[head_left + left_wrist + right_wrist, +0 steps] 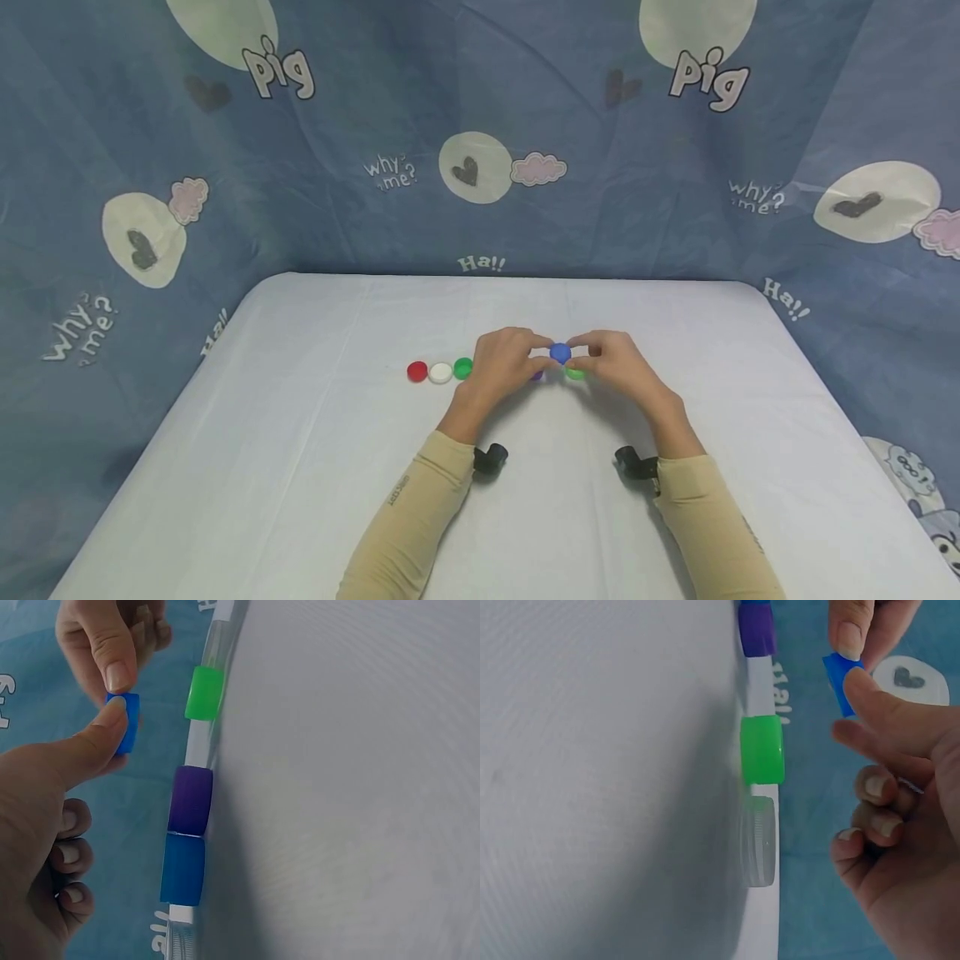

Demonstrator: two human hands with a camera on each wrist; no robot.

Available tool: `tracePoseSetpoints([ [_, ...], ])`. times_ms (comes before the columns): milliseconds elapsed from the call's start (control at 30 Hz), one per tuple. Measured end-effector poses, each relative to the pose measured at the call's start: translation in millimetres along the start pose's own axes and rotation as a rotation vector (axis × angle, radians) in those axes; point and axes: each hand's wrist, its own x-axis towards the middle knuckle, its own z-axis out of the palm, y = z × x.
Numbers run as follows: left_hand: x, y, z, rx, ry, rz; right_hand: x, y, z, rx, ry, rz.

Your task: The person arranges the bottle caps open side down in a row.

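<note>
Both hands pinch one blue bottle cap [560,353] between thumb and forefinger, held above the white table. My left hand [506,362] grips its left edge, and my right hand [618,362] has the opposite edge. In the left wrist view a purple cap [192,800] touches a second blue cap [183,870] on the tabletop. A light green cap [762,750] sits apart from the purple one, below the held cap. Beside it in the right wrist view is a clear cap [759,841]. My left hand hides the middle of the row in the head view.
Left of my left hand, a red cap [417,372], a white cap [440,372] and a green cap [462,367] continue the row. A white cloth covers the table [247,467]. Behind it hangs a blue printed curtain [337,225]. Black cameras [491,460] project from both wrists.
</note>
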Motion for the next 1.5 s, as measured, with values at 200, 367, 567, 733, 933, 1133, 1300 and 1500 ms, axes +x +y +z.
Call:
tracePoseSetpoints([
  [200,0.3,-0.5,1.5,-0.019,-0.033,-0.018,1.3,0,4,-0.044,0.039,-0.056],
  [367,0.9,-0.9,3.6,-0.021,-0.063,-0.045,2.9,0,6,-0.086,0.033,-0.073],
  [567,1.3,-0.9,5.5,0.011,-0.107,-0.089,5.7,0,10,-0.136,0.019,-0.071],
  [733,2.4,-1.1,8.3,0.023,-0.143,-0.110,6.5,-1,11,-0.172,-0.002,-0.044],
  [933,1.8,1.1,11.1,0.040,-0.172,-0.123,7.9,-2,15,-0.226,-0.036,-0.023],
  [1133,1.5,3.7,11.7,0.055,-0.180,-0.136,8.6,-3,16,-0.270,-0.053,-0.014],
  [1300,2.0,6.2,11.6,0.064,-0.199,-0.147,8.6,-4,17,-0.292,-0.054,-0.013],
  [1500,1.8,8.5,10.3,0.068,-0.213,-0.148,8.2,-5,18,-0.316,-0.051,-0.001],
])
